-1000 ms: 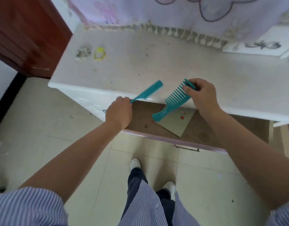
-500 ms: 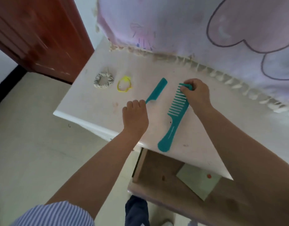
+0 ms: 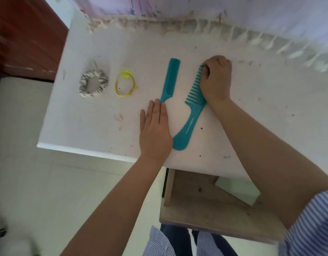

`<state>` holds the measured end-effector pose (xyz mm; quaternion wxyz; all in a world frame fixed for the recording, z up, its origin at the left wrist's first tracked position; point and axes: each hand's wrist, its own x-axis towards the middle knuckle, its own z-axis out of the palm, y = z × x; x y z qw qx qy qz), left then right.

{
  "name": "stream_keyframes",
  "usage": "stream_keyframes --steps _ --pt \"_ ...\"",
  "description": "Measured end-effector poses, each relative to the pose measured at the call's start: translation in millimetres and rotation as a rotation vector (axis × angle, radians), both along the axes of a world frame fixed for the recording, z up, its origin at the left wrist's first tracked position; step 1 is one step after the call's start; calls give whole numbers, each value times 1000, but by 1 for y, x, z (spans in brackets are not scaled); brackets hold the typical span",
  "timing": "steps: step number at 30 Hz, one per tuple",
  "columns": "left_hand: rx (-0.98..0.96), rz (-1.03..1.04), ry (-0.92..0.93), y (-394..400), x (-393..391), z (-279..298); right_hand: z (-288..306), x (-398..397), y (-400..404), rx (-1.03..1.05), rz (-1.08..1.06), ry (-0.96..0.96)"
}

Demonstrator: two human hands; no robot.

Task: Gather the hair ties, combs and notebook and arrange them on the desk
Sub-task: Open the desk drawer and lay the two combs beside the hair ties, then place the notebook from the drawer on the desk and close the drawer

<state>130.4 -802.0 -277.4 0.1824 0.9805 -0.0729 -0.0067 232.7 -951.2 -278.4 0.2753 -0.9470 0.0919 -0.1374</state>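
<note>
A: Head view: four things lie in a row on the bench (image 3: 96, 126). Taking the thin comb (image 3: 169, 81) as the marker, the yellow hair tie (image 3: 125, 84) is just to its left, the grey scrunchie (image 3: 93, 83) beyond that, and the wide-tooth comb (image 3: 191, 108) just to its right.

B: What are the hands doing?

A: The left hand (image 3: 155, 130) lies flat, fingers straight and together, covering the thin comb's handle end and gripping nothing. The right hand (image 3: 216, 79) is curled over the wide-tooth comb's head, fingers pinching its top. I'd judge both are squaring the combs into line.

B: And the notebook?

A: I think it is the pale green sheet (image 3: 239, 191) in the open drawer (image 3: 205, 209), below the bench edge nearest the person.

B: Room for it?

A: Plenty of bare bench right of the wide-tooth comb. That comb's handle ends near the front edge, so a nudge could tip it off.
</note>
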Motion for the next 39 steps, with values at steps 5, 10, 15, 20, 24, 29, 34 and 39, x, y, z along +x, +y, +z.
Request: stream_keyframes --steps 5,10,15,20,24,29,34,39 --pt "2 65 72 0 -5 6 5 -6 -13 40 191 60" --pt "80 -11 -270 -13 -46 18 20 -52 -41 152 253 119" --pt "-74 -450 -233 -78 -140 2 18 -184 -99 -44 583 117" --pt "191 -141 653 -137 -164 -33 1 -309 -163 -140 622 370" --pt "113 64 805 -165 -150 -52 -29 -302 -166 77 138 1010" --pt "91 121 820 -179 -151 -56 -59 -280 -145 576 -240 1082" --pt "107 113 810 -163 -149 -46 -63 -287 -153 678 -336 1036" --pt "243 7 954 -142 -152 -11 -41 -304 -161 508 -68 1139"
